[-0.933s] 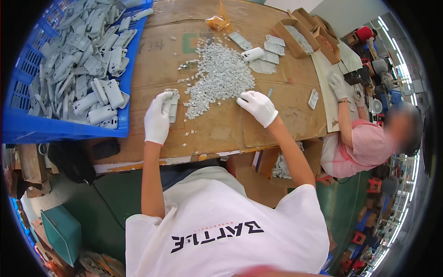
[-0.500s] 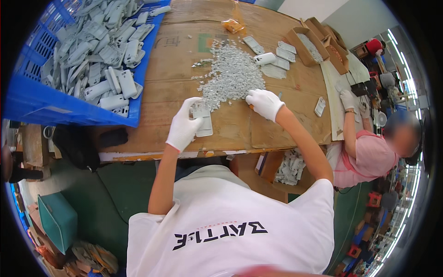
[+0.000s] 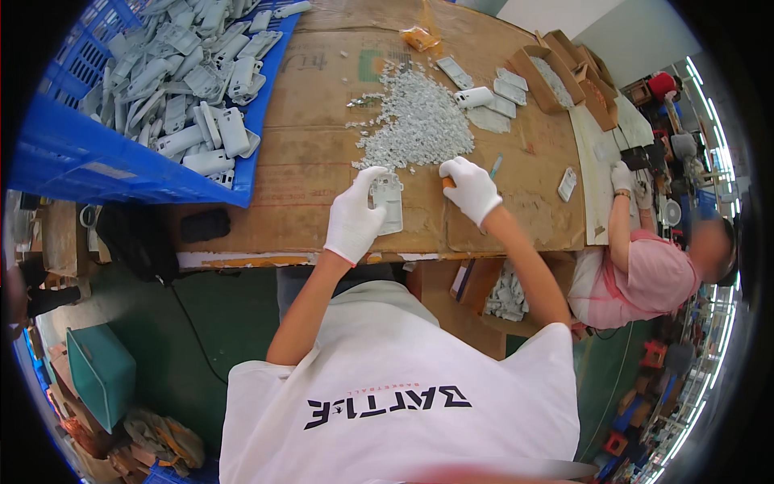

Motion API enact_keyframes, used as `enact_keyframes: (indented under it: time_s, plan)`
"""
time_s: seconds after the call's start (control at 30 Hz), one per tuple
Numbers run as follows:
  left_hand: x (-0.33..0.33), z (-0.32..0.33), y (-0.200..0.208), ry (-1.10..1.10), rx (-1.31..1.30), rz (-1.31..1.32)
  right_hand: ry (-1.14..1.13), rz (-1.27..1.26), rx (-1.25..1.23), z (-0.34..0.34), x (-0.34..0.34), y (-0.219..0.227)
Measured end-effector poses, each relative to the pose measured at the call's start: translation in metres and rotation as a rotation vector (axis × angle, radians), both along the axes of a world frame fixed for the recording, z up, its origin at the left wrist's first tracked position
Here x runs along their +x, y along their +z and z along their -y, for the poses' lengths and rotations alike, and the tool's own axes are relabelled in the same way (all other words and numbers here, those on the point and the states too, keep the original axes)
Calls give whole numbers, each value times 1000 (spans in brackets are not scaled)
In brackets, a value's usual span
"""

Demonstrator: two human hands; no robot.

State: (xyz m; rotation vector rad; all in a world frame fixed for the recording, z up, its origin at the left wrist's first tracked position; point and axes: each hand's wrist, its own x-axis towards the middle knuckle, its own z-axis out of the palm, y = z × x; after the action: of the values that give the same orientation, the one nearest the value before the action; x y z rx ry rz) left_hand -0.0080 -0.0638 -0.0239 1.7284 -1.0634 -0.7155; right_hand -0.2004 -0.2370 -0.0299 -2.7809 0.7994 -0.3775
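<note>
My left hand [image 3: 355, 216], in a white glove, grips a pale grey plastic housing [image 3: 390, 206] by its left side, above the cardboard-covered table near its front edge. The open, ribbed inside of the housing faces up. To its right my right hand [image 3: 472, 190], gloved too, has its fingers closed on a small orange thing [image 3: 448, 185], mostly hidden by the fingers. A short gap parts it from the housing. Just beyond both hands spreads a heap of tiny light-grey parts [image 3: 419, 117].
A blue crate [image 3: 145, 173] piled with similar housings [image 3: 189, 68] stands at the left. Several housings [image 3: 501, 93] lie beyond the heap, one [image 3: 567, 185] farther right. Boxes of small parts [image 3: 556, 81] stand at the back right. A co-worker in pink [image 3: 637, 270] sits at the right.
My left hand has carried the housing to the right, closer to my right hand. My right hand has drawn slightly back from the heap. The whole view has shifted a little.
</note>
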Motion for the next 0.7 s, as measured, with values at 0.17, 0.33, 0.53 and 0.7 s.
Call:
enact_keyframes:
  time_s: [0.17,0.33,0.53,0.7]
  plan:
    - [-15,3,2,47,-181,102,57,553,239,-79,48,32]
    - [-17,2,10,80,-94,106,-51,467,-30,-92,58,11]
    - [-14,1,8,34,-137,151,-371,594,468,-93,66,14]
    - [-9,-1,10,3,-98,181,-422,433,652,-92,67,17]
